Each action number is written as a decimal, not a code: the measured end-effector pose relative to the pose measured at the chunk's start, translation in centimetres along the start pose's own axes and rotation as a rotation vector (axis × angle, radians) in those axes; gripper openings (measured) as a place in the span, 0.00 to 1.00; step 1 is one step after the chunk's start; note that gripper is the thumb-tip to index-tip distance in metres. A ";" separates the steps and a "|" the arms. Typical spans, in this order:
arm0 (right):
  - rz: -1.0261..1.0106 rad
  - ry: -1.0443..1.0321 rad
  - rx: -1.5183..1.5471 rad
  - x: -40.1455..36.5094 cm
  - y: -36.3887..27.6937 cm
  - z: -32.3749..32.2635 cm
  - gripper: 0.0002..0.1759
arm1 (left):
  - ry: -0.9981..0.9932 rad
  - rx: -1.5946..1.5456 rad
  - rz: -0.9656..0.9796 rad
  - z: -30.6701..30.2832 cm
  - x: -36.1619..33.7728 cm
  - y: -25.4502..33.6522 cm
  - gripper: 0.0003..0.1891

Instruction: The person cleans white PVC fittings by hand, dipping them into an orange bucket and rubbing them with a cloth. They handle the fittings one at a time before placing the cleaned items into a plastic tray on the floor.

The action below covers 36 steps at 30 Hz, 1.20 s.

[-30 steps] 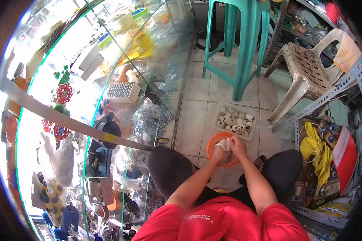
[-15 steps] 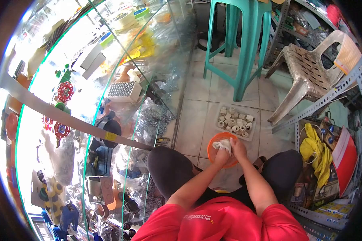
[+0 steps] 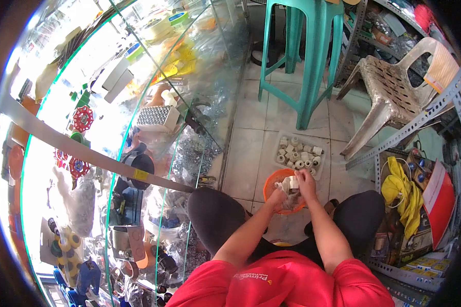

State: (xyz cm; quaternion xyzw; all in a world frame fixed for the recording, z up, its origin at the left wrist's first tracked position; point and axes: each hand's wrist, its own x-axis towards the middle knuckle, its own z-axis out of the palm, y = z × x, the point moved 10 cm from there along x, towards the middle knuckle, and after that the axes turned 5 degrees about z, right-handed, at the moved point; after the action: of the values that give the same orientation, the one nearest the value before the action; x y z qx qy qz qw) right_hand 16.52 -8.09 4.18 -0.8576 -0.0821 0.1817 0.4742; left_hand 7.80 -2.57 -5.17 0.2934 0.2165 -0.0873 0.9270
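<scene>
1. Right hand (image 3: 306, 185) first: from my end, its fingers are closed on one white pipe fitting (image 3: 292, 183), pinched by the side. My guess is that leaves the rest of it exposed to the other hand.
2. Left hand (image 3: 278, 200) is wrapped around what looks like one white cloth (image 3: 280, 186), right beside the fitting. Can't tell from up here if they're touching.
3. Both hands are over one orange basin (image 3: 267, 191), set between the knees (image 3: 216, 211), probably so drips or bits land inside. No idea if there's water in it.
4. Just beyond the basin is one clear plastic tray (image 3: 318, 172) on the tiled floor (image 3: 248, 158), full of loose white fittings (image 3: 295, 152). I get twenty-ish, but they overlap, so don't quote me. Handy spot, easy reach.
5. Further out I've got one green plastic stool (image 3: 311, 57) and one grimy plastic chair (image 3: 388, 91), I'd say parked there to free up floor space.
6. Off left, three red handwheels (image 3: 82, 118) show by the glass display case (image 3: 229, 105).
</scene>
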 end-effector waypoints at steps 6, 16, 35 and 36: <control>-0.235 0.001 0.188 -2.9 -2.2 1.9 0.18 | 0.033 0.139 0.202 0.4 -0.7 2.7 0.12; 0.708 -0.177 0.740 -2.3 5.7 3.8 0.21 | 0.120 1.006 0.431 -2.4 0.6 3.6 0.13; -0.233 -0.023 -0.163 -1.9 -0.1 3.7 0.19 | 0.426 1.139 0.424 -1.9 -1.4 6.0 0.19; -0.099 -0.125 0.046 -1.5 1.3 4.3 0.18 | 0.428 1.181 0.475 -2.6 -1.0 5.8 0.19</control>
State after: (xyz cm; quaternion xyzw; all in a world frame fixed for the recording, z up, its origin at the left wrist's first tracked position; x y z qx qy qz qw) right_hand 13.46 -5.92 1.38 -0.8283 -0.1496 0.2133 0.4960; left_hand 7.69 3.73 -3.67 0.8018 0.2411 0.0752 0.5416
